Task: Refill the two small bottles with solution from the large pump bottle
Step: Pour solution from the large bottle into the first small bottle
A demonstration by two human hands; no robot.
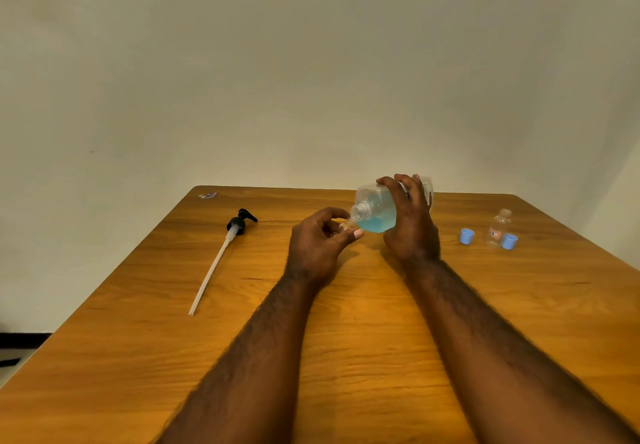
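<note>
- Wooden surface (346,322) against a plain wall (311,62).
- Right hand (412,225) grips the tilted big bottle (377,211), neck down.
- Left hand (318,246) pinches a small bottle (346,225) under it.

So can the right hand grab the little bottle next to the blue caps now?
Probably not yet. The right hand is gripping the tilted large bottle, so it is busy. Otherwise the way looks free: only a blue cap lies between it and the little bottle.

Both bare forearms reach forward. The left hand (318,246) pinches the small bottle (345,225); the right hand (412,227), fingers curled, grips the large bottle (375,216).
</note>
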